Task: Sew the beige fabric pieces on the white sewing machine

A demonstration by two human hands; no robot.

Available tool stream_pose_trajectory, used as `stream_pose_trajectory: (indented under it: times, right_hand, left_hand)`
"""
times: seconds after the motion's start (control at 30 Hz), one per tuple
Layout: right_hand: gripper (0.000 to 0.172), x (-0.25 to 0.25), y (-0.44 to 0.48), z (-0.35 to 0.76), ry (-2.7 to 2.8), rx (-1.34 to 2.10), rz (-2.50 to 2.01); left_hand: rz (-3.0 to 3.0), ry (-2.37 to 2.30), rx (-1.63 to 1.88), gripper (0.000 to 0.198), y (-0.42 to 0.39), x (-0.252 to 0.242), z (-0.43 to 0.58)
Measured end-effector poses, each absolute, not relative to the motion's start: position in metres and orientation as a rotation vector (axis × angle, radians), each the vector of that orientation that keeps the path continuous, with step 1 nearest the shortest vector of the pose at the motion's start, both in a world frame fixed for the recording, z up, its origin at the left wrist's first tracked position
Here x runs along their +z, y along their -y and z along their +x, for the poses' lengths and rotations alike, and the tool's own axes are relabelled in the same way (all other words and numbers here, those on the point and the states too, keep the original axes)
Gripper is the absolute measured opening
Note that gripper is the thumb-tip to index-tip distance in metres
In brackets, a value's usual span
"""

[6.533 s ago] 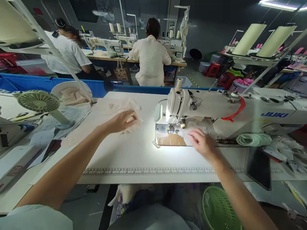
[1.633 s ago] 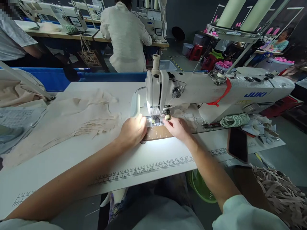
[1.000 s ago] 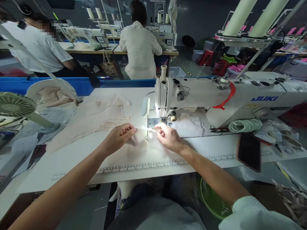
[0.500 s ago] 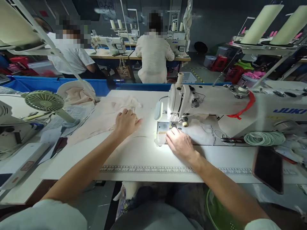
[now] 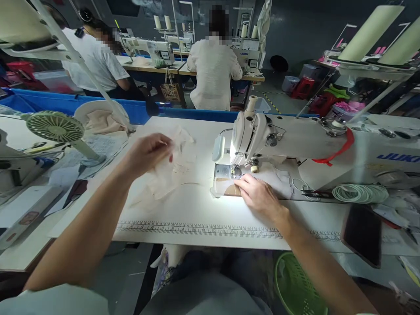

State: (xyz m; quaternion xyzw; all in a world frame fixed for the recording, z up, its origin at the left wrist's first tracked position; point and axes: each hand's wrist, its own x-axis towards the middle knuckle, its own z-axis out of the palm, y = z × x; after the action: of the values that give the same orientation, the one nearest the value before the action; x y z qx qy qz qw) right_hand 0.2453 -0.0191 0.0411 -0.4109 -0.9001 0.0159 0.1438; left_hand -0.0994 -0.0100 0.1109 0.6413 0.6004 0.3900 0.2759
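Note:
My left hand [image 5: 147,153] is raised over the left of the white table, blurred, with its fingers pinched on thin pale pink fabric [image 5: 164,177]. The fabric hangs and spreads below it in loose folds. My right hand [image 5: 259,192] rests at the bed of the sewing machine [image 5: 259,135], just in front of the needle area. Its fingers are drawn together, fingertips at the edge of a tan patch [image 5: 232,190]; what they hold, if anything, is hidden. White cloth [image 5: 278,180] lies behind this hand, right of the needle.
A green fan [image 5: 55,127] and a bowl of fabric [image 5: 78,116] stand at left. A coil of pale green cord [image 5: 360,193] and a phone [image 5: 362,236] lie at right. A green basket [image 5: 292,284] is below the table edge. Two people sit at machines beyond.
My left hand has risen and moved left, drawing the pink fabric's left part inward. My right hand has shifted slightly right, uncovering the tan patch. The view has tilted a little.

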Motion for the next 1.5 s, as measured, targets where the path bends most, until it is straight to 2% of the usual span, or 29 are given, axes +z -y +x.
stream_pose_trajectory:
  times: [0.07,0.13,0.27,0.43,0.63,0.87,1.2,1.5]
  right_hand:
    - [0.035,0.039,0.020,0.244,2.647,-0.023,-1.196]
    - [0.034,0.037,0.021,0.243,2.677,-0.097,-1.201]
    - [0.034,0.035,0.027,0.237,2.720,-0.193,-1.173]
    - [0.038,0.034,0.035,0.221,2.718,-0.232,-1.197]
    - [0.034,0.033,0.032,0.223,2.714,-0.236,-1.175]
    - [0.033,0.031,0.028,0.228,2.722,-0.196,-1.128]
    - [0.029,0.036,0.021,0.241,2.671,-0.115,-1.214]
    - [0.035,0.037,0.022,0.238,2.641,-0.118,-1.279]
  left_hand:
    - [1.810,-1.472,0.600,0.029,0.026,0.103,-0.086]
    - [1.833,-1.402,0.386,0.034,0.030,0.085,-0.071]
    - [1.919,-1.579,0.476,0.032,0.007,0.056,-0.066]
    - [1.985,-1.578,0.592,0.031,-0.013,0.065,-0.062]
    - [1.862,-1.225,0.546,0.022,-0.009,0.066,0.006]
    - [1.859,-1.313,0.480,0.017,-0.028,0.042,0.021]
    - [1.871,-1.426,0.428,0.016,-0.020,0.048,0.026]
    - [1.954,-1.545,0.393,0.016,-0.021,0.050,0.030]
